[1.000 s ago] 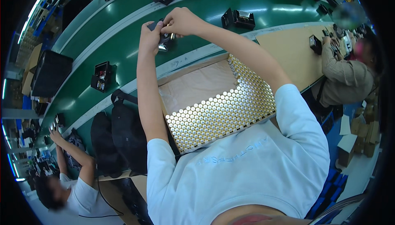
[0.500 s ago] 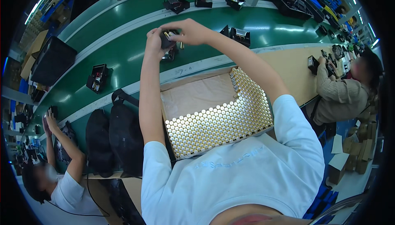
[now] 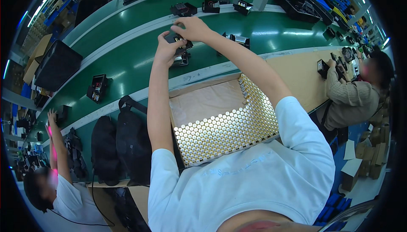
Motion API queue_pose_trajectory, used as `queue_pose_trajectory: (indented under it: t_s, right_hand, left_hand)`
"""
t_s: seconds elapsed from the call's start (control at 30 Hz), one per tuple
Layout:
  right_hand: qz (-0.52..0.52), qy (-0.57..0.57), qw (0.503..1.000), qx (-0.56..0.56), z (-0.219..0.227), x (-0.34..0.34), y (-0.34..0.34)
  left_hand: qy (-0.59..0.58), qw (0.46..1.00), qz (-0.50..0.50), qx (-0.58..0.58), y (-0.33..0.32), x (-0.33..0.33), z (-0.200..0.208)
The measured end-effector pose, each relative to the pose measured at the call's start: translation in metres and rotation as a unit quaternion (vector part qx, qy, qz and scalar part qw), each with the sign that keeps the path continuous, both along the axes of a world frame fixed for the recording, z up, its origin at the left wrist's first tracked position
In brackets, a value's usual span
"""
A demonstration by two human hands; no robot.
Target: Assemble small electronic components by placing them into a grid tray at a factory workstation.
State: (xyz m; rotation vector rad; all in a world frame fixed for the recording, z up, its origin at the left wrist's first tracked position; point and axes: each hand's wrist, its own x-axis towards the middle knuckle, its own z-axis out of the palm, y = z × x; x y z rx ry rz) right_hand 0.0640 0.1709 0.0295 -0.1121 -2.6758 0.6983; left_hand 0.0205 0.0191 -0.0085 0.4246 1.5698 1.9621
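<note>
Above the green belt, my left hand is closed around a small black casing, with its thumb across cylindrical batteries that show in the open side. My right hand bends over the casing's far edge, fingertips closed on it; part of the grip is hidden. Just below my hands lies another black unit with a shiny metal part. Between my forearms stands a shallow cardboard box. Rows of upright batteries fill its near and right sides, and brown lining shows in the rest.
More black units lie along the belt, one open unit to the left and another beyond my right forearm. Black bags hang left of the box. Co-workers sit at both sides. A large black bin stands far left.
My right hand has shifted from beside the batteries to the casing's far edge. My left thumb now lies over the batteries. The left co-worker's hands have moved apart from a black unit.
</note>
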Motion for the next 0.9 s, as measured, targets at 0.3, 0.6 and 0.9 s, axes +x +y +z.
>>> queue_pose_trajectory:
  t_s: [0.3,0.6,0.9]
  right_hand:
    - [-0.046,-0.092,0.979,-0.178,-0.022,0.005,-0.004]
    - [-0.151,-0.136,0.967,0.153,0.016,0.057,0.002]
    - [0.009,-0.082,0.993,0.088,-0.018,0.075,-0.004]
  left_hand:
    - [0.088,0.993,0.042,-0.068,-0.007,-0.004,0.001]
    - [0.407,0.784,0.104,-0.456,-0.036,-0.006,0.027]
    - [0.684,0.662,0.084,-0.295,-0.025,-0.003,0.007]
